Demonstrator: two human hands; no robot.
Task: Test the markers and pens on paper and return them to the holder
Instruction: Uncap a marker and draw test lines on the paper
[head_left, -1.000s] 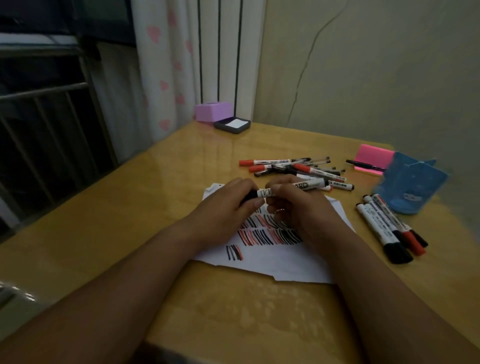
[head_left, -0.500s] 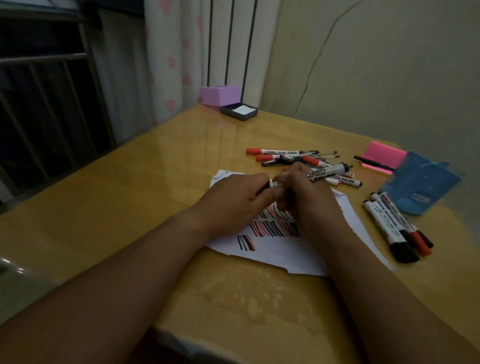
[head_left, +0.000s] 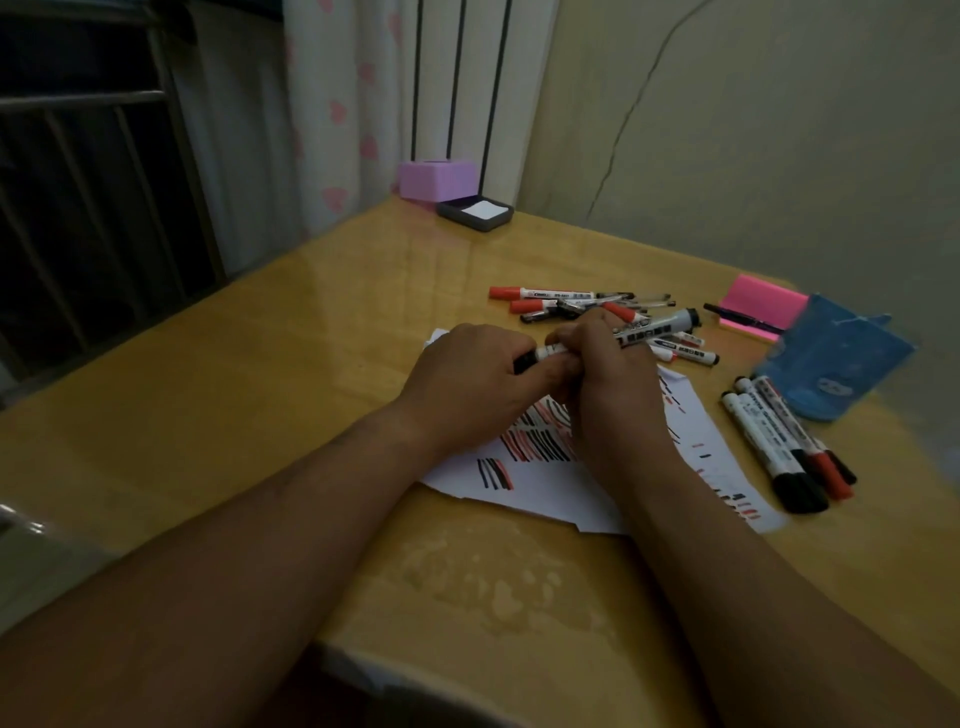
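Note:
Both hands hold one whiteboard marker (head_left: 655, 328) level over the white paper (head_left: 545, 483), which bears red and black test strokes. My left hand (head_left: 467, 384) grips the black cap end, and my right hand (head_left: 608, 374) grips the white barrel, whose far end sticks out to the right. A pile of loose markers and pens (head_left: 571, 304) lies just beyond my hands. Three tested markers (head_left: 779, 441) lie side by side to the right of the paper. The blue holder (head_left: 836, 364) lies at the right, beside them.
A pink sticky-note pad (head_left: 763, 304) with a black pen on it sits behind the holder. A purple box (head_left: 436, 179) and a dark tray with white paper (head_left: 475, 213) stand at the table's far corner. The table edge (head_left: 467, 670) runs near my forearms.
My hands have stayed together on the marker and shifted only slightly; the camera view has tilted and moved a little. The marker's free end now points further right and up.

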